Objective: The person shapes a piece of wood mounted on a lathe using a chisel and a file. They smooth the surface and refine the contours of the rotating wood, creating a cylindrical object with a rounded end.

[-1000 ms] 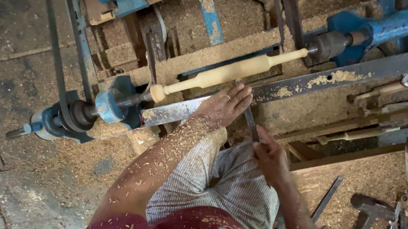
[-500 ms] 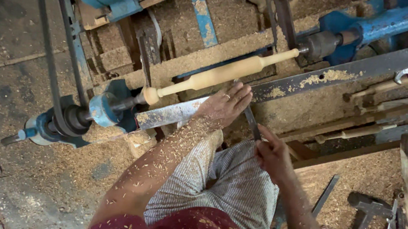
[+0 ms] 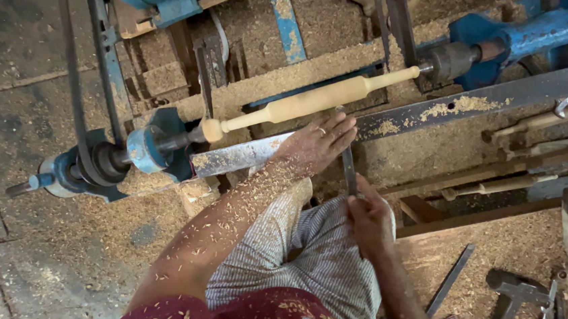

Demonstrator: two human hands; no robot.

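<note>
My right hand (image 3: 368, 217) is closed around the chisel (image 3: 348, 171), its blade running far toward the spindle (image 3: 316, 100). My left hand (image 3: 315, 144) lies open-fingered on the rail (image 3: 244, 155), pressing the blade just near of the spindle.

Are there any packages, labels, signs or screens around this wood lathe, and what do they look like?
None show: no package, label, sign or screen.
Pale turned wooden spindle: mounted slantwise in the blue metal lathe.
Left hand: rests on the grey steel tool rest.
Right hand: grips a dark metal chisel.
Sawdust: spread over the floor.
</note>
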